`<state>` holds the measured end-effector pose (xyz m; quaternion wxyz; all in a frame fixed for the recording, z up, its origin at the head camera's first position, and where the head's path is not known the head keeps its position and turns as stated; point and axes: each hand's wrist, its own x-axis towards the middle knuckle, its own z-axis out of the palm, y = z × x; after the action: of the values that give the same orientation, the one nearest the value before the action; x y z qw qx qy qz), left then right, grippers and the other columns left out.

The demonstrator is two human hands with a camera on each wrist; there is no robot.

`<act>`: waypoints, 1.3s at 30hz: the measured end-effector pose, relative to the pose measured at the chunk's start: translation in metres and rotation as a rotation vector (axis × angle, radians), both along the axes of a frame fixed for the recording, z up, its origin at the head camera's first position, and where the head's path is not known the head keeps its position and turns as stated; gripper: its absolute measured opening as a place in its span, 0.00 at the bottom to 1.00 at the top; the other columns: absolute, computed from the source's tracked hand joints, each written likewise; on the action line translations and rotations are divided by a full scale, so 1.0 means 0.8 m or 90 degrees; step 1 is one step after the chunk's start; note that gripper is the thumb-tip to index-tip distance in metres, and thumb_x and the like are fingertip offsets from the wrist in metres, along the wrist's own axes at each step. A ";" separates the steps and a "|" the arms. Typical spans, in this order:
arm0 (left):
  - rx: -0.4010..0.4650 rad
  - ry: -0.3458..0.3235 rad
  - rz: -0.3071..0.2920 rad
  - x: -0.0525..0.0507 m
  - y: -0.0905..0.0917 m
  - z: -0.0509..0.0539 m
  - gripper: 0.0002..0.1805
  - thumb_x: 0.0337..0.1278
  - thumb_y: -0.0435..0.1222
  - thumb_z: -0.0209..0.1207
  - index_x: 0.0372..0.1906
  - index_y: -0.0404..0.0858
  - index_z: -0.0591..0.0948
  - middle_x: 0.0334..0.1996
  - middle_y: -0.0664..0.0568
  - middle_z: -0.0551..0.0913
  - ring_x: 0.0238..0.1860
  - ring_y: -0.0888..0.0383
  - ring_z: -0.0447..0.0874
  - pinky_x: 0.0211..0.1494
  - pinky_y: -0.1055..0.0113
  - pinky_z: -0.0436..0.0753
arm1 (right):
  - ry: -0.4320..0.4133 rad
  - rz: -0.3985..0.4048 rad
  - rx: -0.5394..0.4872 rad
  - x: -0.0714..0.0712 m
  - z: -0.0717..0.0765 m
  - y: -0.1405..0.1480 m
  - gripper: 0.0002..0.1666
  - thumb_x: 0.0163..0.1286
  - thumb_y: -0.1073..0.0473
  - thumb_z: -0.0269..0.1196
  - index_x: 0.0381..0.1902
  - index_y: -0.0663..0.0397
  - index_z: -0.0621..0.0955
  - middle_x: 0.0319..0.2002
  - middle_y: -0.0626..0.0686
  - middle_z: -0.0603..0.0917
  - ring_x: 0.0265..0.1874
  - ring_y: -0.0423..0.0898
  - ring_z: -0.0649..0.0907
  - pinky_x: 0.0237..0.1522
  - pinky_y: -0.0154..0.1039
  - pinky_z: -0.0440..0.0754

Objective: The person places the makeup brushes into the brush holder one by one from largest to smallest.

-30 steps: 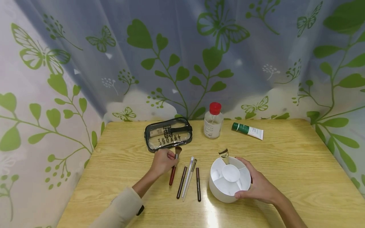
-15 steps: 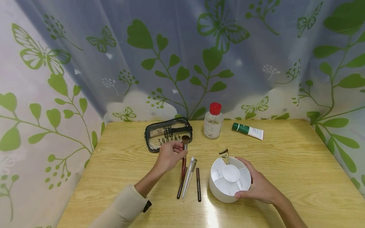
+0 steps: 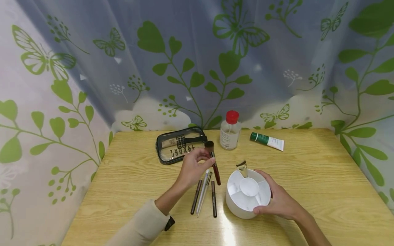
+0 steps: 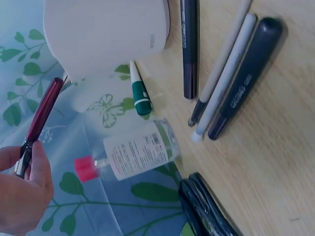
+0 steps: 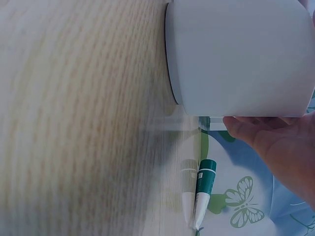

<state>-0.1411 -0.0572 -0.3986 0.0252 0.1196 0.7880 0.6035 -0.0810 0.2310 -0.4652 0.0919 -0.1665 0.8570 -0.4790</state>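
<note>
My left hand [image 3: 194, 167] pinches a makeup brush [image 3: 217, 172] by its metal neck, dark bristles up and dark red handle slanting down to the right. In the left wrist view the brush handle [image 4: 45, 110] is off the table, pointing towards the white container. My right hand [image 3: 278, 200] grips the side of the round white divided organizer [image 3: 238, 209], which stands on the table. A brush with a clear, gold-toned end [image 3: 242, 168] stands in a rear compartment. Below my left hand lie a white brush [image 3: 202, 193], a thin brush [image 3: 207, 191] and two dark tubes or pens [image 3: 214, 200].
A clear black-edged travel pouch [image 3: 181, 145] lies behind my left hand. At the back of the wooden table [image 3: 323, 177] stand a red-capped bottle [image 3: 230, 131] and, lying down, a green-and-white tube [image 3: 267, 141]. A patterned curtain [image 3: 197, 68] hangs behind.
My left hand has lifted the makeup brush from the left of the row and carried it rightward over the others, its handle now slanting towards the organizer. The right hand stays put.
</note>
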 end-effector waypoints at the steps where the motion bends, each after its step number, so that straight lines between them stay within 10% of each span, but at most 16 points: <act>1: 0.011 -0.006 -0.003 0.001 0.002 0.000 0.15 0.57 0.34 0.62 0.46 0.31 0.77 0.43 0.42 0.81 0.44 0.52 0.83 0.46 0.68 0.82 | 0.001 0.001 0.000 0.000 0.000 0.000 0.67 0.39 0.56 0.79 0.72 0.49 0.53 0.61 0.61 0.71 0.50 0.38 0.76 0.43 0.32 0.80; 12: 0.103 -0.040 -0.036 0.010 0.030 -0.008 0.13 0.60 0.30 0.59 0.47 0.29 0.74 0.46 0.39 0.78 0.48 0.51 0.81 0.48 0.71 0.83 | 0.011 0.004 -0.005 0.002 0.003 -0.001 0.67 0.39 0.56 0.79 0.73 0.47 0.53 0.61 0.61 0.71 0.50 0.36 0.75 0.43 0.34 0.80; 24: 0.064 -0.029 -0.047 0.025 0.050 -0.043 0.14 0.58 0.33 0.61 0.46 0.29 0.77 0.41 0.38 0.81 0.45 0.49 0.83 0.45 0.74 0.83 | 0.010 0.004 -0.012 0.001 0.004 -0.002 0.68 0.38 0.56 0.79 0.73 0.45 0.53 0.60 0.61 0.72 0.48 0.35 0.75 0.42 0.33 0.80; 39: -0.061 0.003 -0.020 0.029 0.052 -0.055 0.10 0.51 0.40 0.66 0.37 0.40 0.82 0.35 0.51 0.85 0.40 0.57 0.80 0.38 0.75 0.76 | 0.017 0.013 -0.020 0.001 0.003 -0.001 0.67 0.39 0.56 0.79 0.73 0.49 0.53 0.58 0.61 0.73 0.47 0.34 0.76 0.41 0.34 0.80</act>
<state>-0.1183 -0.0160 -0.4425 0.0386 0.1316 0.8139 0.5645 -0.0803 0.2300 -0.4626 0.0828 -0.1834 0.8488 -0.4890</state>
